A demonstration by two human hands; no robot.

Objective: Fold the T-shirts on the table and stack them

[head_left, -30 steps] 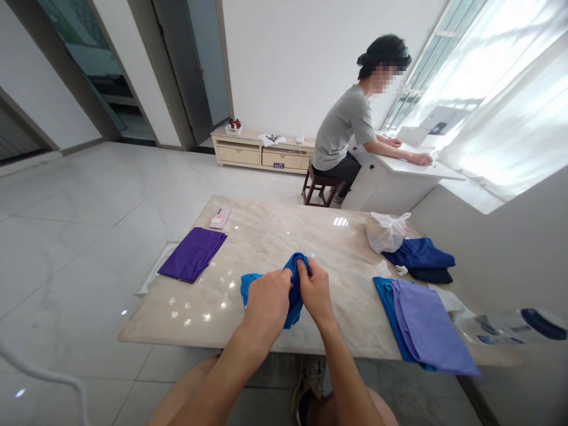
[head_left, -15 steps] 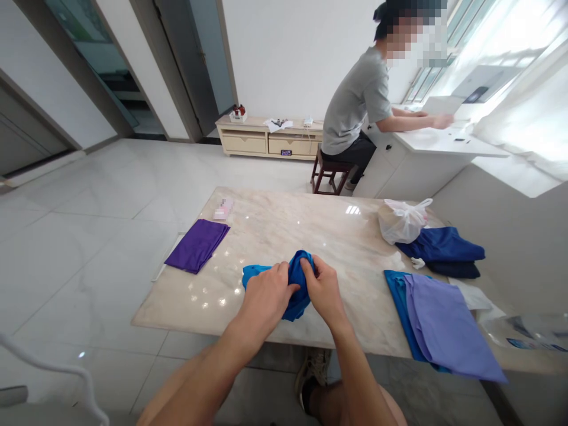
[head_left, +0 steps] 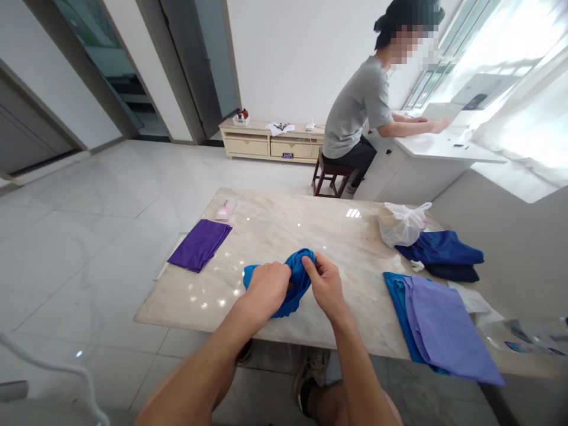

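A bunched bright blue cloth (head_left: 290, 305) is held just above the near part of the marble table (head_left: 284, 222). My left hand (head_left: 270, 287) is closed on its left part, knuckles up; its fingertips are hidden in the folds. With thumb and fingers, my right hand (head_left: 325, 284) pinches the cloth's upper right edge. A loose end of the cloth sticks out left of my left hand.
Folded purple cloth (head_left: 199, 245) lies at the table's left. On the right are lavender cloth (head_left: 444, 325), dark blue cloth (head_left: 448, 248), a white plastic bag (head_left: 402, 223) and a clear bottle (head_left: 528, 336). Beyond, a person (head_left: 357, 109) sits on a stool.
My left hand has turned, its thumb now tucked out of sight in the cloth. The cloth between my hands has shifted and is stretched more toward the upper right.
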